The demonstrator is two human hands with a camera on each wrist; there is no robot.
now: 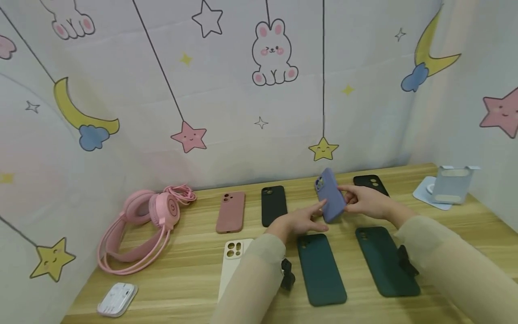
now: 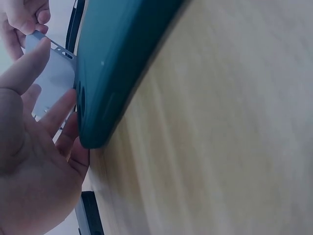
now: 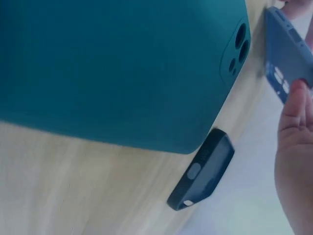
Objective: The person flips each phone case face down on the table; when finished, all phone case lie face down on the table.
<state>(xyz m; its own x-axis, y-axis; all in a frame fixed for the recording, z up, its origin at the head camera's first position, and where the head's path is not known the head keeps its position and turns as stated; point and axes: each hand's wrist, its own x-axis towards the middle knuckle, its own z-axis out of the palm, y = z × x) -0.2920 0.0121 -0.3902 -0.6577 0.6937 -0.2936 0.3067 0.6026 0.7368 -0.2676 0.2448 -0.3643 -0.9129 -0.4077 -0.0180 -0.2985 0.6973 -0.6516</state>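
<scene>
A lavender phone case [image 1: 331, 195] is held tilted above the wooden table [image 1: 194, 279], between both hands. My left hand [image 1: 321, 216] takes its lower end, thumb on one face and fingers behind it, as the left wrist view shows on the lavender case [image 2: 54, 78]. From the right, my right hand [image 1: 348, 195] pinches the case's side. In the right wrist view the lavender case [image 3: 286, 63] stands on edge beside my right hand [image 3: 293, 137]. Two dark green cases [image 1: 321, 267] [image 1: 386, 261] lie flat under my forearms.
Further cases lie on the table: pink [image 1: 230, 211], black [image 1: 273, 204], another black one [image 1: 370, 182] at the back, and white [image 1: 232, 263]. Pink headphones [image 1: 137, 229] and a small earbud box [image 1: 116, 299] sit at the left. A pale blue stand [image 1: 449, 186] is at the far right.
</scene>
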